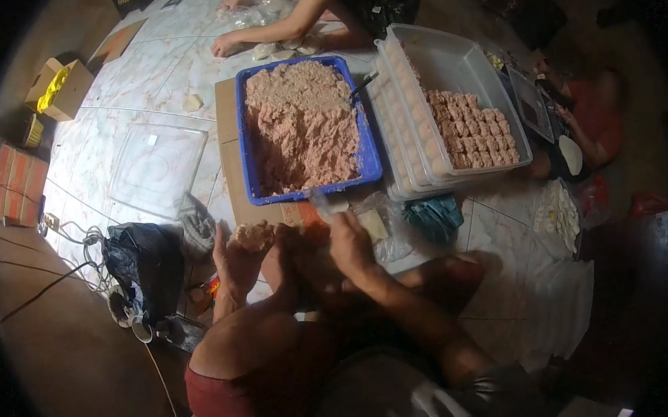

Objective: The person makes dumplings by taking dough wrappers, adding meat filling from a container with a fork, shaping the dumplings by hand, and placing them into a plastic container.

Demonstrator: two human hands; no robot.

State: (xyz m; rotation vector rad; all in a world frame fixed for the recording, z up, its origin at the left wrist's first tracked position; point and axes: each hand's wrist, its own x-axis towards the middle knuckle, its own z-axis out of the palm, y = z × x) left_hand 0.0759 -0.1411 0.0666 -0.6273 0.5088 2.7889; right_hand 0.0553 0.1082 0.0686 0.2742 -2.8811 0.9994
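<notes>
Seated on a marbled tile floor (82, 150), we cup a lump of pink mince (251, 237) in our left hand (228, 271), while our right hand (351, 241) is closed around a pale flat tool (337, 204), too blurred for us to name surely. The lump sits just short of a blue plastic tub (250, 179) piled with bulk mince (303, 131). To the tub's right stands a stack of clear plastic boxes (409, 121), the topmost bearing rows of shaped mince pieces (475, 129).

The lump, as we judge it, is the first risk: soft and apparently sticky, it could sag over the palm's edge if the hand tilts, dropping onto the bare legs below or the floor. A tight squeeze could split it. Because the tool is near a crumpled clear bag (383, 217), a careless sweep could snag the plastic. Reaching across the tub, a sleeve or forearm could brush the dark handle (364, 87) jutting over its rim and flick mince about. At the stack, a knock to the uncovered top box could jostle the pieces together, pressing their ridges flat.
</notes>
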